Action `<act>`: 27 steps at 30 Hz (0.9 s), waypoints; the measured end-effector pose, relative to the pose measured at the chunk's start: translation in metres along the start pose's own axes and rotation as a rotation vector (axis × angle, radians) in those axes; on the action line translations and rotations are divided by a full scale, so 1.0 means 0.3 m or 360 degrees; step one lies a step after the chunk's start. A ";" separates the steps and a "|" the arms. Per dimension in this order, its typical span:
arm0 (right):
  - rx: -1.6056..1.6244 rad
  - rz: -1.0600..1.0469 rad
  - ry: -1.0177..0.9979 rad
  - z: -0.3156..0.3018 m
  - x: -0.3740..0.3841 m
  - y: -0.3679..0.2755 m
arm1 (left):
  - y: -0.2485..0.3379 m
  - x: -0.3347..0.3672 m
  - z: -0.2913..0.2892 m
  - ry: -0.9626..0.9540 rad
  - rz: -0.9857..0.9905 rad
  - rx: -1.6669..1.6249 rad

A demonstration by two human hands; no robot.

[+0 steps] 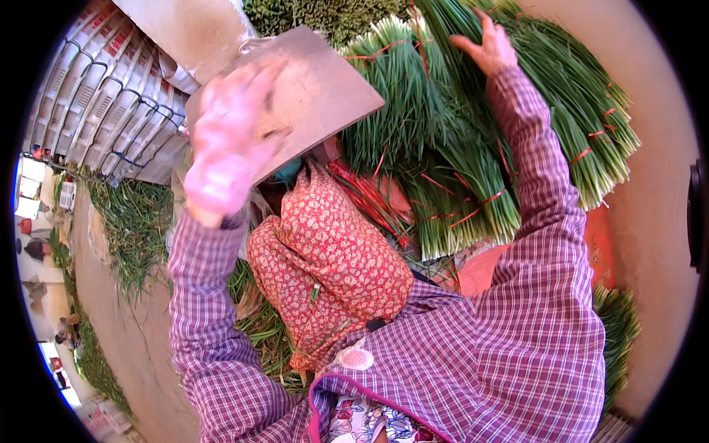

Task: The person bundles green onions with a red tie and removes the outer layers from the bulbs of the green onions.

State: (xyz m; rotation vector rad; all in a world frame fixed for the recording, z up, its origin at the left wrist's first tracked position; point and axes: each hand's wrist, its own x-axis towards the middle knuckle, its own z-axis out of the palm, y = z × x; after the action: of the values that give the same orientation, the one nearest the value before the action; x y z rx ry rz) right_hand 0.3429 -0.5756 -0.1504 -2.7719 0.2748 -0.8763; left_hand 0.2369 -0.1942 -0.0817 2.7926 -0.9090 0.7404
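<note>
My left hand, blurred by motion and wrapped in a pink covering, is over a flat brown board. Its fingers look stretched apart, with nothing visible in them. At the upper right, my bare right hand has its thumb and fingers spread against long green leaves. These belong to a pile of chive bundles bound with red ties, their pale cut ends facing outward. More tied chives lie beside my right forearm. Red tie strips lie between the board and the pile, next to my red floral apron.
Stacked printed cartons bound with dark cord stand at the upper left. Loose green leaves are strewn on the floor below them. Another green heap lies behind the board. A pale wall rises on the right.
</note>
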 end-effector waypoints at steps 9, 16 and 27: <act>0.0778 -0.0193 -0.0919 0.445 -0.608 -0.222 | -0.257 -0.686 0.063 0.0139 -0.1670 -0.0956; 0.0560 0.0076 -0.1527 0.839 -0.860 -0.350 | -0.148 -0.982 0.068 0.0385 -0.2307 -0.0811; 0.0314 0.0332 -0.1760 0.967 -0.914 -0.297 | 0.040 -1.255 0.165 0.0538 -0.2739 -0.1013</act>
State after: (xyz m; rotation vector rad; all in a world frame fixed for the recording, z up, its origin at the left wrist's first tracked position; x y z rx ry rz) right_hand 0.3013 -0.3795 -0.5070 -2.5201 0.2330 0.6639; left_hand -0.0135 -0.0189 -0.3075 1.7318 1.0713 0.3741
